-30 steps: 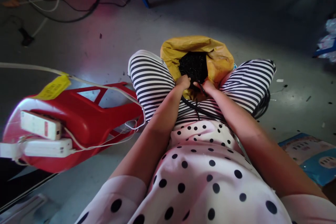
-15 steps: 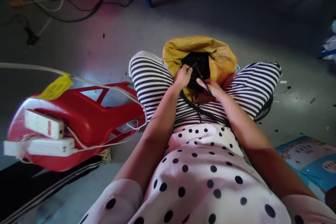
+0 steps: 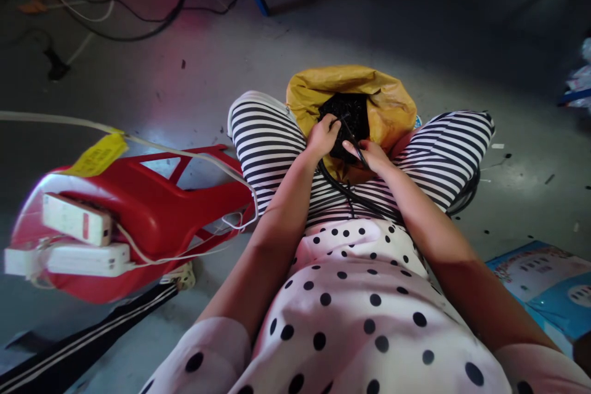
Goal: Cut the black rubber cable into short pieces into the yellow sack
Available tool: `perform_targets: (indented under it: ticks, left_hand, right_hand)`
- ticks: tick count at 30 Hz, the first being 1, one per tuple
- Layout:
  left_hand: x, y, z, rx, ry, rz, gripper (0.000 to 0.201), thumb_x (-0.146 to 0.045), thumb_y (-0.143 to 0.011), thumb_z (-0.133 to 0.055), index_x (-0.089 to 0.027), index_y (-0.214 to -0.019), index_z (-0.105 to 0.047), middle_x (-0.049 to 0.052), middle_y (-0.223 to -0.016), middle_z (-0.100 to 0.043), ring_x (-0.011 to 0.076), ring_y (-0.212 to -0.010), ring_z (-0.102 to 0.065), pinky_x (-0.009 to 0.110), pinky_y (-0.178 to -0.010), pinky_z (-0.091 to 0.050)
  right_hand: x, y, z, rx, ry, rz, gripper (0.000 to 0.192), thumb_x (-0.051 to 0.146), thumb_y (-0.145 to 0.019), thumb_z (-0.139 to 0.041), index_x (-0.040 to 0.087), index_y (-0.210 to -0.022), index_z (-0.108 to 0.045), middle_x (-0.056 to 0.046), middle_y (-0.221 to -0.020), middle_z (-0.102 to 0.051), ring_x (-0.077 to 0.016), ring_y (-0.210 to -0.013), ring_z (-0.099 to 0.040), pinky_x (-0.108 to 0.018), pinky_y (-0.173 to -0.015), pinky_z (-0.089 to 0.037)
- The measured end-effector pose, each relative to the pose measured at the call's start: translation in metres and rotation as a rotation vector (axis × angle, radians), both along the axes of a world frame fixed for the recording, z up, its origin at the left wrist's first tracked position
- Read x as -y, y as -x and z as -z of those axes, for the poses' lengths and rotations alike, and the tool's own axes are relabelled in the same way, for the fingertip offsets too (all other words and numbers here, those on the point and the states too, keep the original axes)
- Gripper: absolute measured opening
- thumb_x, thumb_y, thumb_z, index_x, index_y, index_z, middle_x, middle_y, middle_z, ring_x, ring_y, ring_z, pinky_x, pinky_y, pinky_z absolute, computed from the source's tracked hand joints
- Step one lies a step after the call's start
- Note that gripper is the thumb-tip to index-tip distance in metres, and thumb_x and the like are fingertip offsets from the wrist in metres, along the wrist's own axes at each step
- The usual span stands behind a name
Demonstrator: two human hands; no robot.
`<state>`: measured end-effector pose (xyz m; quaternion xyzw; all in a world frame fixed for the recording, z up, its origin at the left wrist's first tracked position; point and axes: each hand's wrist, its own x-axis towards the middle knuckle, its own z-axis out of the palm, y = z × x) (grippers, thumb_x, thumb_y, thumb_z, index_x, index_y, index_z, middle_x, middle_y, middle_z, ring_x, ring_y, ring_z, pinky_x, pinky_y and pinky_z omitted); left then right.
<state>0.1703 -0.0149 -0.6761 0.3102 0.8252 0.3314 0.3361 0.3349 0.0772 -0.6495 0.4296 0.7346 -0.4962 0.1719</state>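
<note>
Black cable [image 3: 351, 134] runs near-to-far between the two hands at the mouth of the yellow bag [image 3: 388, 104], which sits between the striped knees; the right hand [image 3: 372, 156] pinches it between curled fingers, and the left hand [image 3: 322, 135] is closed around its far end beside the dark tangle in the bag. Grey concrete floor [image 3: 415, 37] spreads all round, with a tipped red stool [image 3: 152, 209] carrying white power strips [image 3: 74, 240] at left. Whatever fills the bag is too dark to make out, and the cable's near length disappears under the right forearm.

Polka-dot top [image 3: 364, 314], striped trousers [image 3: 268, 141]
</note>
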Motion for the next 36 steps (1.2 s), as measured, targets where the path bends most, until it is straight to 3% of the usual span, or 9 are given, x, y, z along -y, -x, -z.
perform_targets:
  ticks: [5,22,36]
  left_hand:
    - [-0.0001,0.0000,0.0041,0.009,-0.044,-0.012,0.022,-0.028,-0.104,-0.052,-0.018,-0.111,-0.071,0.008,-0.105,-0.075,0.0250,-0.108,-0.069,0.034,-0.101,-0.051]
    - [-0.0006,0.0001,0.0077,0.033,0.019,0.029,0.032,-0.028,-0.106,-0.052,-0.016,-0.128,-0.072,0.011,-0.120,-0.076,0.0260,-0.113,-0.069,0.036,-0.104,-0.052]
    - [0.0017,0.0008,0.0099,0.045,0.026,0.116,0.032,-0.027,-0.104,-0.053,-0.019,-0.126,-0.074,0.009,-0.112,-0.076,0.0259,-0.108,-0.069,0.037,-0.101,-0.053]
  right_hand:
    - [0.0002,0.0013,-0.0005,0.022,-0.013,-0.002,0.078,0.089,-0.092,-0.056,0.014,-0.102,-0.074,-0.010,-0.089,-0.076,-0.0234,-0.082,-0.072,-0.027,-0.067,-0.045]
    - [-0.0011,0.0025,0.0030,0.078,-0.039,-0.044,0.077,0.085,-0.097,-0.053,0.012,-0.103,-0.077,-0.012,-0.092,-0.078,-0.0237,-0.083,-0.072,-0.027,-0.065,-0.044]
    - [-0.0015,0.0035,0.0012,0.081,-0.017,-0.005,0.076,0.086,-0.090,-0.063,0.013,-0.101,-0.077,-0.012,-0.090,-0.077,-0.0264,-0.086,-0.074,-0.029,-0.071,-0.050]
